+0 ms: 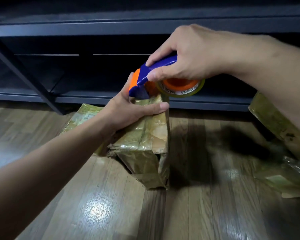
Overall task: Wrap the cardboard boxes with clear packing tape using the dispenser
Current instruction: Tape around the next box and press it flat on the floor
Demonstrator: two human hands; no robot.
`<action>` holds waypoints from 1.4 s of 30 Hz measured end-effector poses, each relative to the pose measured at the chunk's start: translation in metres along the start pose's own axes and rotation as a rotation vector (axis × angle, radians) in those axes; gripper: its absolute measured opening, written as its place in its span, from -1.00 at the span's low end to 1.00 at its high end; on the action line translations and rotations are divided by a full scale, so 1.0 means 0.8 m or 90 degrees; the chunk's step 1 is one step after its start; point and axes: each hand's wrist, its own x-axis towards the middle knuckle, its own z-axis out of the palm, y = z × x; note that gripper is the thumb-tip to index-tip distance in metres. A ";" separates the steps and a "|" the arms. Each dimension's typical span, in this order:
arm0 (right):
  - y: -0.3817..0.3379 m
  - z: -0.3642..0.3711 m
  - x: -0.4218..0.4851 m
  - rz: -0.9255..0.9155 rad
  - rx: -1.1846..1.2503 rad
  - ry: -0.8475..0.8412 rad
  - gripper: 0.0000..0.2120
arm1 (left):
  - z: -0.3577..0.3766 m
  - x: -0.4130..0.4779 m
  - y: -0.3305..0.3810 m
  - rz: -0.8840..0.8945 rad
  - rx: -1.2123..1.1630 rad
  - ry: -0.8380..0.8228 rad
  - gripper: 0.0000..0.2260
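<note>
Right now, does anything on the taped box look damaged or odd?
Yes. The tape-wrapped brown cardboard box is damaged: its near top corner is crushed and a dark gap opens at its right edge.

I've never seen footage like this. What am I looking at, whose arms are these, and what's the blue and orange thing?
There is no machine here: a person wears one camera on the head, looking down at their own arms. The left hand grips the top of a taped box standing on a wooden floor. The right hand holds a blue and orange dispenser with a clear roll, at the box's top. A second box lies at right.
</note>
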 end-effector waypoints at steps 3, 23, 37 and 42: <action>0.001 0.008 -0.003 -0.003 0.036 0.012 -0.63 | -0.016 0.003 -0.007 -0.039 -0.077 -0.080 -0.22; 0.009 0.001 -0.003 -0.013 -0.009 0.000 -0.59 | 0.000 0.027 0.027 0.061 0.181 0.075 0.27; 0.031 -0.030 -0.070 0.050 0.039 -0.020 -0.48 | -0.006 0.027 0.018 0.077 0.326 0.106 -0.19; 0.044 -0.032 -0.109 0.127 0.087 -0.060 -0.50 | 0.004 0.020 0.016 0.060 0.400 0.003 0.16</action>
